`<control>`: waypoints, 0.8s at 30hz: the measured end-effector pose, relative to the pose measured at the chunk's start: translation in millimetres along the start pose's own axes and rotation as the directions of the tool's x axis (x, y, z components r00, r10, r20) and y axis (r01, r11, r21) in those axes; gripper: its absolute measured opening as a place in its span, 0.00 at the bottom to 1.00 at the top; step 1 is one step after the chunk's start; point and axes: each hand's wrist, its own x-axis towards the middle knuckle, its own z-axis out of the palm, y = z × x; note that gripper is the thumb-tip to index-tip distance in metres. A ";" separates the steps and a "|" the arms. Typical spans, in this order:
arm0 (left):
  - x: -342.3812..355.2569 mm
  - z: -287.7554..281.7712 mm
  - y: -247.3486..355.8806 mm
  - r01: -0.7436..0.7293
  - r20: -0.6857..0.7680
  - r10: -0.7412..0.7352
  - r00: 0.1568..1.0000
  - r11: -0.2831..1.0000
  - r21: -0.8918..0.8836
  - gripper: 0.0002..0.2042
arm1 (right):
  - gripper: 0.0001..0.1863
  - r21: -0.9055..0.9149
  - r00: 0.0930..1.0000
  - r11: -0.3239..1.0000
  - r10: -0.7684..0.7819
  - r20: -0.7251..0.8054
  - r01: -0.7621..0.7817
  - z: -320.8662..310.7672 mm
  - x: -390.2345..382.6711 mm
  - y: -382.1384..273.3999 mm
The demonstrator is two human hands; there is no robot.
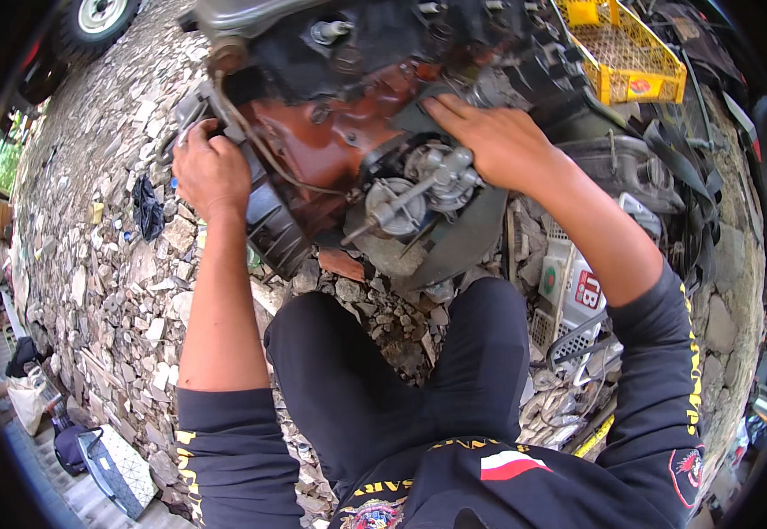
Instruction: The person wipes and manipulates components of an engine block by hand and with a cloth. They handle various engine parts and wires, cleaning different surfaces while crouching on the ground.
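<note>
An engine (313,145) with a red-brown block and a black upper side lies on the stony ground before my knees. At its left end my left hand (213,172) has its fingers curled over the edge of a grey metal housing. My right hand (494,145) reaches in from the right, its visible fingers stretched out over a dark flat blade-like piece; its thumb is hidden. Just below that hand sits a round silver metal unit (401,203) bolted to the block. A grey fan-like blade (463,242) sticks out under it. A thin pipe (269,159) bends across the block.
A yellow plastic crate (630,66) stands at the far right. Near it lie a grey metal casing (617,172) and black straps (679,167). A white container (573,286) rests right of my knee. Rubble covers the ground; a wheel (97,22) shows far left.
</note>
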 end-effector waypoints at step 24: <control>1.0 -0.1 -3.4 -0.006 -0.005 0.006 1.000 0.999 -0.050 0.16 | 0.32 0.093 0.986 0.995 0.044 -0.158 -0.030 4.1 -14.5 1.2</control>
